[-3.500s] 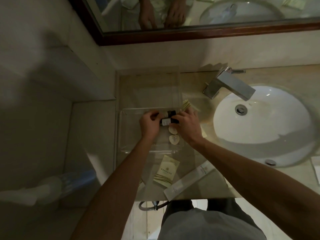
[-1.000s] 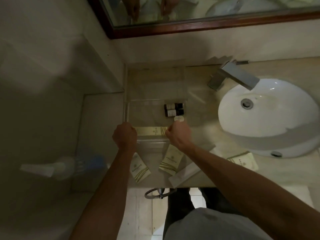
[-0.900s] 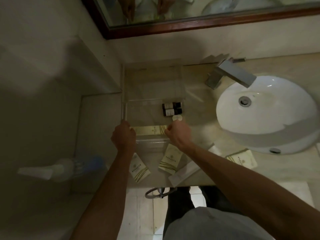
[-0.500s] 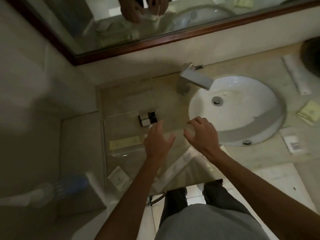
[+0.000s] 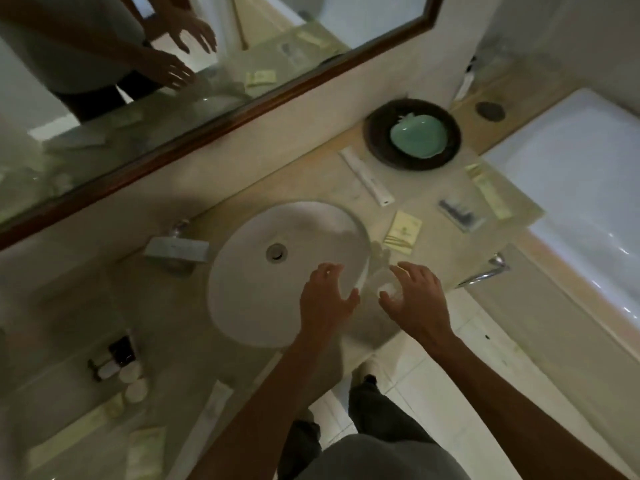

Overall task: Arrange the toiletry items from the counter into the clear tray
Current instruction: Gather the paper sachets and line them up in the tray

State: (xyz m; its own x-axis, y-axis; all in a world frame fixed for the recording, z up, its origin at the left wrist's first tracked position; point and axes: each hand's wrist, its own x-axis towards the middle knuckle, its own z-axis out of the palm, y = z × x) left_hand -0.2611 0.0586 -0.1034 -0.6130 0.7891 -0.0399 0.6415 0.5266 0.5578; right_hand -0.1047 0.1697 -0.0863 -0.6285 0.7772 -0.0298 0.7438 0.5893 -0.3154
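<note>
My left hand [image 5: 325, 299] hovers open over the right side of the white sink [image 5: 249, 306], holding nothing. My right hand [image 5: 412, 299] is open just beside it, fingers spread above a small clear packet [image 5: 382, 271] on the counter at the basin's right rim. Beyond it lie a cream sachet [image 5: 403, 232], a white tube [image 5: 367, 181], a clear packet with a dark item [image 5: 460, 214] and a long cream box [image 5: 488, 190]. The clear tray [image 5: 62, 393] is at the lower left. It holds two dark bottles [image 5: 114, 355], round caps [image 5: 133, 375] and a long cream box [image 5: 79, 427].
A dark round tray [image 5: 377, 133] bearing a green dish [image 5: 419, 135] stands at the back right. The faucet [image 5: 176, 249] is left of the basin. A sachet [image 5: 145, 448] and white tube [image 5: 214, 407] lie near the counter's front edge. A bathtub [image 5: 571, 168] borders the right.
Both hands let go of the long cream box, which now lies in the tray. They moved right across the sink and opened. The view swung right, showing the right counter.
</note>
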